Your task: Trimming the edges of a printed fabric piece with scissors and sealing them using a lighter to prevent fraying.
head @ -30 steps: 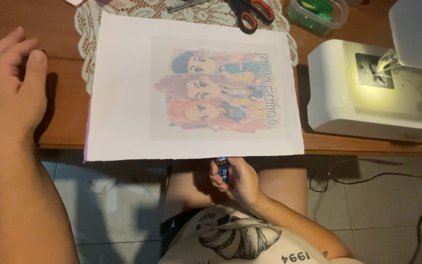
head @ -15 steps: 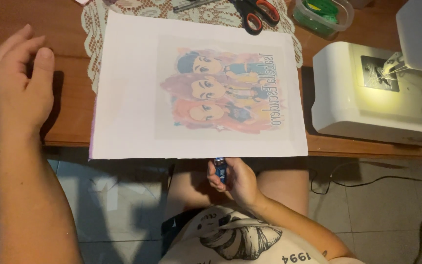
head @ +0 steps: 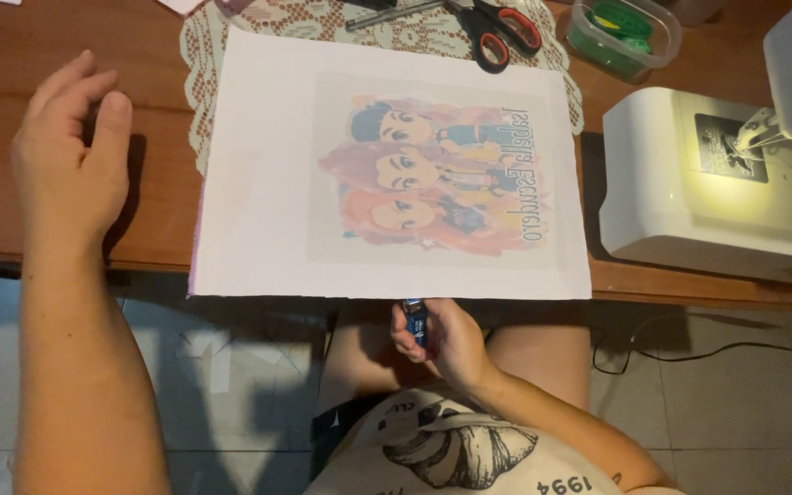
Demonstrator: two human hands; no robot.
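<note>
Single head-worn view; we look steeply down from above our own lap, facing the near edge of the wooden table. Close range: the white sheet fills the middle. The left hand sits at frame left, the right hand below the table edge, the sewing machine cut off right. Tiled floor shows beneath. No second view shares the scene.

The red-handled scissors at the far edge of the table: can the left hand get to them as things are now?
Probably yes. The left hand lies flat and empty on the wooden table. The red-handled scissors lie uncovered on the lace mat, beyond the white printed sheet. The arm would only pass above that flat sheet.
</note>
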